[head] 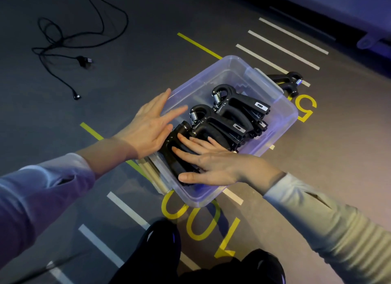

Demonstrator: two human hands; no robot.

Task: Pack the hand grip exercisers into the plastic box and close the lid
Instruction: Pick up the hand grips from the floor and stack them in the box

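shoes [211, 262] sit at the bottom edge, dark, on the floor [317, 140] beside yellow numerals. above them the right hand [211, 159] lies flat, fingers spread and straight, pressing the nearest gripper [179, 157] down inside the box [283, 123]; its thumb runs along the gripper's near end, by the box's near corner. the left hand [148, 127] is also spread, fingers straight, palm over the box's left rim, with fingertips reaching in toward the same gripper's knob end and touching or nearly touching it. just beyond the hands, two more grippers [228, 116] stand side by side in the middle of the box, springs to the left, handles pointing to the right wall. the far part of the box holds free room up to its far rim. a flat pale piece, perhaps the lid [154, 173], shows under the box's near left edge. past the far right corner another gripper [289, 83] lies outside on the floor, close to the wall. well apart at the far left, a black cable [63, 42] coils on open floor.
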